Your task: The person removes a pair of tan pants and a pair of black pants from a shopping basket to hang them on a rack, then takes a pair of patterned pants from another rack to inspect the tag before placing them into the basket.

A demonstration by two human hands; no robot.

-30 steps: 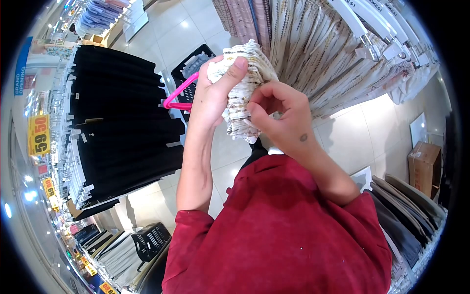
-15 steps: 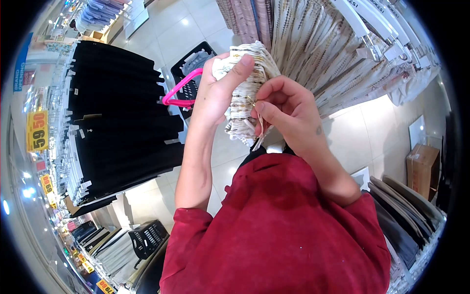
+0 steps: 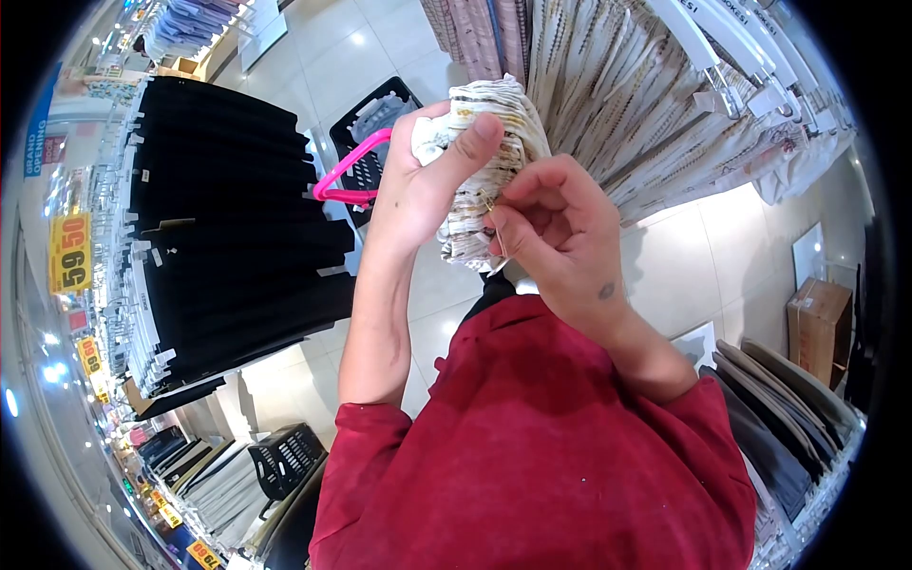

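My left hand (image 3: 427, 180) is closed around a bunched white garment (image 3: 518, 109) with brownish-gold patterning, its cloth gathered in tight folds. The thumb presses on top of the folds; the other fingers are behind the cloth. At the near side of the bundle, the thumb and forefinger of my right hand (image 3: 575, 237) pinch a thin golden cord (image 3: 490, 204) that lies against the folds. Its remaining fingers are curled in. Beside my left wrist is a bright pink loop (image 3: 344, 171), partly hidden by the hand.
Black garments (image 3: 237, 209) hang on a rack at left. Similar patterned clothes (image 3: 617, 123) hang close at upper right. A black basket (image 3: 394, 93) stands on the tiled floor (image 3: 665, 266) beyond my left hand. At right are a cardboard box (image 3: 815, 328) and hanging dark trousers (image 3: 769, 427).
Both hands stay on the bundle, which has tilted slightly and shifted a little right. My right hand still pinches the cord, and less of its loose end shows below.
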